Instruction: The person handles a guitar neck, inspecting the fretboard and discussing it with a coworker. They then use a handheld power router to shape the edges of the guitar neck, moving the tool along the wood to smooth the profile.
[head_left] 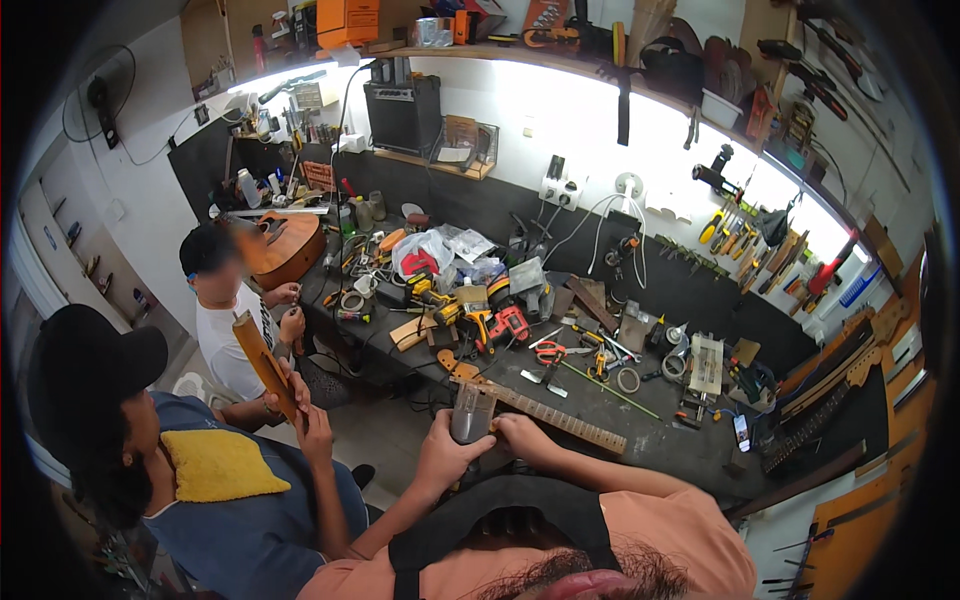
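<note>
At left, a co-worker (215, 515) holds a long wooden piece (262, 362) tilted up. The left grip (446, 450) is closed around a smooth, greyish, cup-like thing (472, 415), probably to steady it, near the table (700, 457). The right grip (528, 438) is just beside it, fingers bent; I cannot tell what they clamp. Rightward, a slim, straight fretted neck (562, 419) lies on the table, which supports it.

Just beyond the left hand (447, 455) and right hand (526, 440), a guitar neck (560, 418) is lying on the workbench (655, 437). From the hands, a phone (741, 432) is resting at three o'clock, a tape roll (636, 383) at two, a drill (510, 322) at twelve, an acoustic guitar (285, 250) between ten and eleven.
</note>
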